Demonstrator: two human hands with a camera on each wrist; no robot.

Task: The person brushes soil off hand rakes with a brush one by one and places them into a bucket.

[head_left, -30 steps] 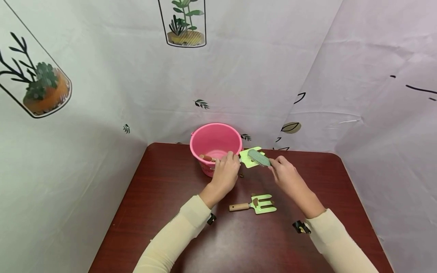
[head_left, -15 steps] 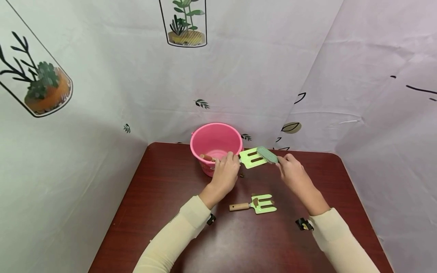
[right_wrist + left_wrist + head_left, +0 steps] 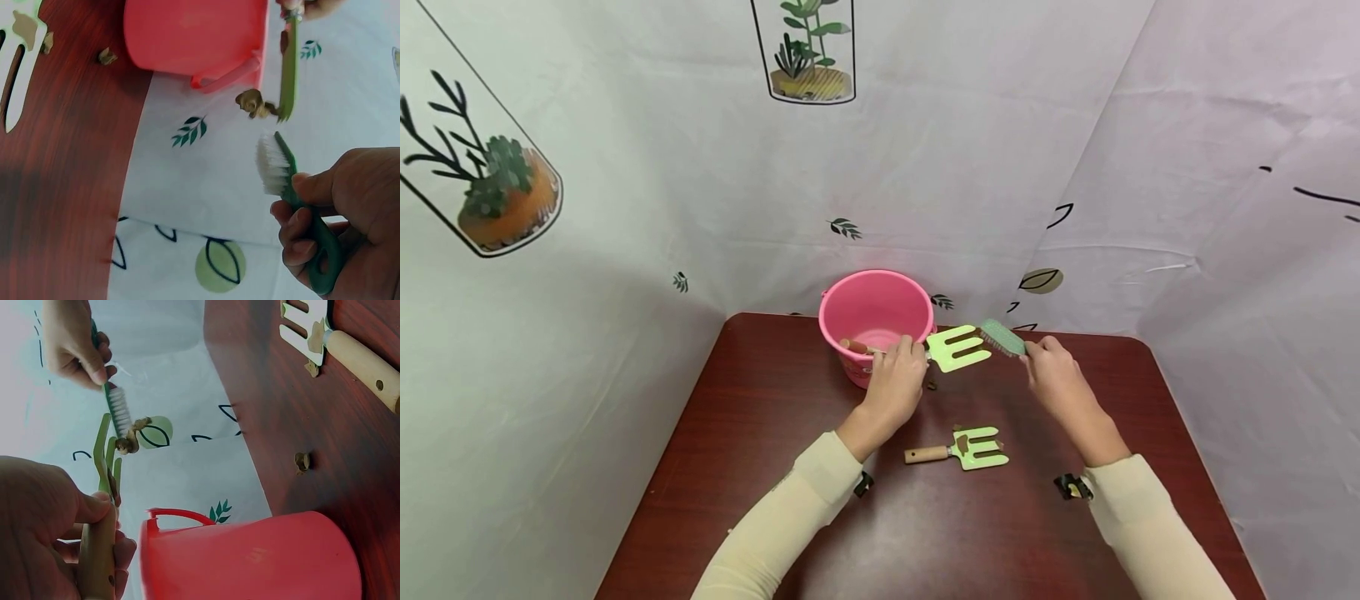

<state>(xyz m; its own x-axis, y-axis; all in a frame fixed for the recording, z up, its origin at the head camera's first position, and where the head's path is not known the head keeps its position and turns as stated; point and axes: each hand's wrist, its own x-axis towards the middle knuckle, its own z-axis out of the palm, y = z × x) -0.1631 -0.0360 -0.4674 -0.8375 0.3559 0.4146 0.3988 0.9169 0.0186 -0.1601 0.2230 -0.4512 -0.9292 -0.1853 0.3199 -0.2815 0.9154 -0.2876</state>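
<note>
My left hand (image 3: 897,375) grips the wooden handle of a light green garden fork (image 3: 940,353), held level beside the pink bucket (image 3: 874,298), with the handle end over its rim. In my right hand (image 3: 1057,382) is a green brush (image 3: 1002,337) with white bristles (image 3: 271,165), at the tips of the fork's tines. A brown, dirt-like clump (image 3: 251,102) clings under the tine tips, close to the bristles. Another garden fork (image 3: 928,454) lies on the table, brown patches on its tines. My fingers hide part of the held fork's handle.
The dark red wooden table (image 3: 760,433) carries a small brown piece (image 3: 302,462) near the bucket's base. Behind the table's back edge hangs a pale printed cloth (image 3: 955,167), with more cloth along both sides.
My right hand has drawn the brush rightward along the tines, from the fork's middle to beyond the tips. The left hand and its fork stay nearly in place.
</note>
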